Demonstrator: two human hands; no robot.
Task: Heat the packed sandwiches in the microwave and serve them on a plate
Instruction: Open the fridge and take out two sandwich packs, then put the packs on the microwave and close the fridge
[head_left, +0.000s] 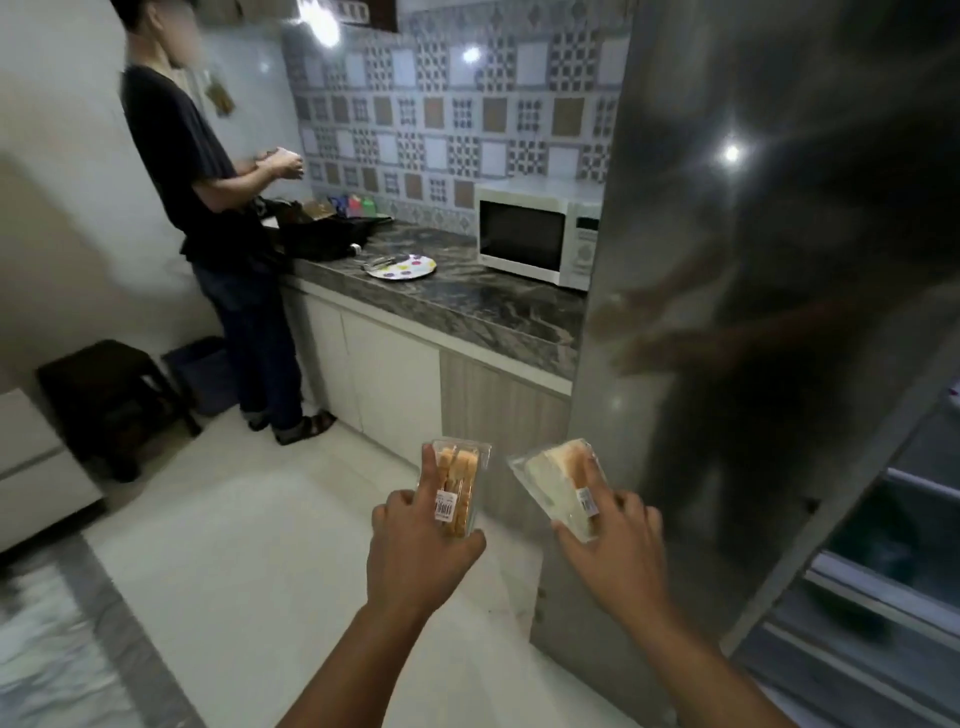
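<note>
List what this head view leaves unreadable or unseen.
- Label print on both sandwich packs: too small, blurred.
- Microwave right side: hidden by the fridge door.
- Fridge shelves: dark, cut by the right edge.
- Item on the plate: too small.
- Bystander's hands: motion-blurred.

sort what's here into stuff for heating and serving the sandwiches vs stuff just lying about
For the job:
left sandwich pack, in the left hand
right sandwich pack, in the right hand
microwave, door shut
plate on the counter

Just lying about:
stool
bin
black tray
</note>
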